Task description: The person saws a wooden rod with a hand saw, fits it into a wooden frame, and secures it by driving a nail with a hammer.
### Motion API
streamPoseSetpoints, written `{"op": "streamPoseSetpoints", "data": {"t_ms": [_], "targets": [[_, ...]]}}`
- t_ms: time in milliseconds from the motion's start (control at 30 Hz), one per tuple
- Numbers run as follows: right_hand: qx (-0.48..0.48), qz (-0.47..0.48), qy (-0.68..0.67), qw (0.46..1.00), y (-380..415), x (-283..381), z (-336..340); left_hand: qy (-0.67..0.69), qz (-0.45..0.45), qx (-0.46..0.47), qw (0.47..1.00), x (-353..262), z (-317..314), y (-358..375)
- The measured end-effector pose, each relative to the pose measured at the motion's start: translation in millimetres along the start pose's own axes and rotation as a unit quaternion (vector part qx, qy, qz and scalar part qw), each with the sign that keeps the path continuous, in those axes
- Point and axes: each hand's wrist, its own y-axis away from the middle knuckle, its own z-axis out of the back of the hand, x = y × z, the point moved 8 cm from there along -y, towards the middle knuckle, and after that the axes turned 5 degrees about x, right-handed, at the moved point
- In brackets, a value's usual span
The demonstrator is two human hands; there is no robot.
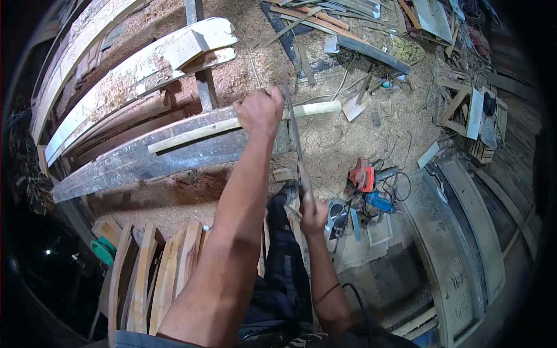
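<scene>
A pale round wooden pole [194, 135] lies along a long grey plank [116, 165], its right end sticking out past the plank's end. My left hand [261, 111] is closed around the pole near the plank's right end. Just right of that hand, a handsaw [295, 130] crosses the pole with its narrow blade seen edge-on. My right hand [314, 216] is closed on the saw's handle, below the pole and close to my body. How deep the blade sits in the wood cannot be seen.
A white-topped board [116, 93] with a wood block [184, 49] lies beyond the plank. Red [362, 175] and blue [380, 202] power tools with cords rest on the sawdust floor at right. Curved frames [449, 249] stand lower right; several boards [142, 278] lean lower left.
</scene>
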Motion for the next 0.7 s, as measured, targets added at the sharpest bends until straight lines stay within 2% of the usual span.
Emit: {"op": "streamPoseSetpoints", "data": {"t_ms": [133,167,200,267,300,367,467,500,533,600,633,667,700], "targets": [[0.024,-0.045,-0.035,0.998,-79,55,-18,-0.011,0.011,0.017,1.000,-1,1,0],[0.015,-0.016,0.050,0.999,-62,52,-16,0.003,0.010,-0.004,1.000,-2,4,-2],[0.012,-0.021,0.052,0.998,-26,39,-12,0.015,0.010,-0.017,1.000,1,3,1],[-0.021,0.045,0.011,0.999,15,31,-1,0.016,-0.001,-0.023,1.000,0,3,2],[-0.021,0.048,0.011,0.999,7,31,-1,0.013,-0.006,-0.027,1.000,0,4,1],[0.028,-0.039,0.013,0.999,-19,16,-8,0.002,-0.007,-0.013,1.000,-3,3,0],[0.017,-0.015,-0.041,0.999,-97,79,-30,0.003,0.007,0.006,1.000,-1,6,7],[0.031,-0.015,0.032,0.999,-87,69,-30,0.013,0.004,0.016,1.000,-4,8,7],[0.027,-0.011,0.032,0.999,-67,55,-26,0.015,-0.001,0.014,1.000,-6,8,3],[-0.015,0.000,-0.032,0.999,-11,29,-13,0.011,-0.004,0.008,1.000,-1,2,1],[0.028,-0.009,-0.080,0.996,-3,40,-11,0.015,0.005,0.038,0.999,-3,4,2],[0.033,-0.008,-0.079,0.996,-18,43,-12,0.016,0.010,0.037,0.999,-2,4,1],[0.029,-0.008,-0.015,0.999,-45,47,-15,0.009,0.006,0.029,1.000,0,3,3]]}}
